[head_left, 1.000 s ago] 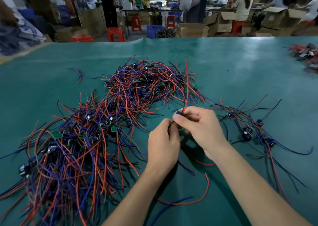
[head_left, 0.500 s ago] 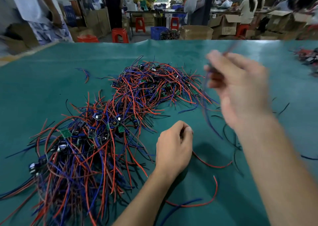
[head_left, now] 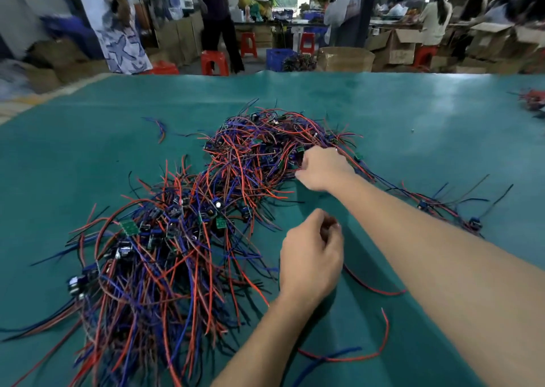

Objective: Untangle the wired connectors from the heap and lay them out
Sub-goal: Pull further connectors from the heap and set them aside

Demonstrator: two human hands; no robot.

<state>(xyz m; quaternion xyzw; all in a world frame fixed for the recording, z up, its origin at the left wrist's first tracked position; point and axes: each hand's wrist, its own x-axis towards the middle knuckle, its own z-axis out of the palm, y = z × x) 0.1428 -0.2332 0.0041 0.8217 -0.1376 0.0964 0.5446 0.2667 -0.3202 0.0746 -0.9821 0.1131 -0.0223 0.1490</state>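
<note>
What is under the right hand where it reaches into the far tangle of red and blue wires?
The right hand curls its fingers into the far heap of red and blue wires lying on the green table mat. Which connector it grips is hidden under the hand.

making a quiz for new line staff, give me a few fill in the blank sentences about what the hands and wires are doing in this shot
1. The right hand reaches into the far part of the heap of red and ____ wires.
2. The left hand hovers over the ____ table cover, fingers curled.
3. The laid-out connectors lie to the ____ of the right forearm.

Missing words: blue; green; right
</note>
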